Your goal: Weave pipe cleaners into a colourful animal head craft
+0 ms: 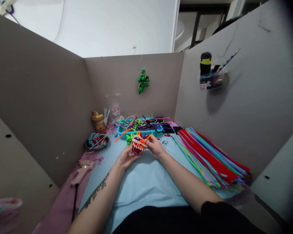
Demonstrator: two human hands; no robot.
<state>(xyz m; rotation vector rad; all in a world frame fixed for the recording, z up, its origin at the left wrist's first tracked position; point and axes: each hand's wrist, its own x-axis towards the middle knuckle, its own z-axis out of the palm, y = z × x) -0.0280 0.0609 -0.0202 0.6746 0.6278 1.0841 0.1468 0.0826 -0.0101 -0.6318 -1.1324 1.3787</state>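
Note:
Between my hands is a small multicoloured pipe-cleaner figure [138, 144], with cream, orange, purple and yellow coiled strands and a green part at its left. My left hand [127, 157] supports it from below and the left, fingers closed around its base. From the right, my right hand [154, 145] pinches the figure's upper right side; what exactly lies between the fingertips is too small to make out. Just behind the figure stands a blue tray [122, 131] heaped with loose, bent pipe cleaners [143, 123]. Scissors [164, 142] lie right of my right hand.
Long bundles of pipe cleaners [210, 156] lie at the right. On the left are a pink glue gun [84, 172] with a lit green light, a dark bowl [104, 145] of pieces and a lidded jar [98, 122]. Grey partitions [132, 100] enclose the table; a tool holder [211, 81] hangs right.

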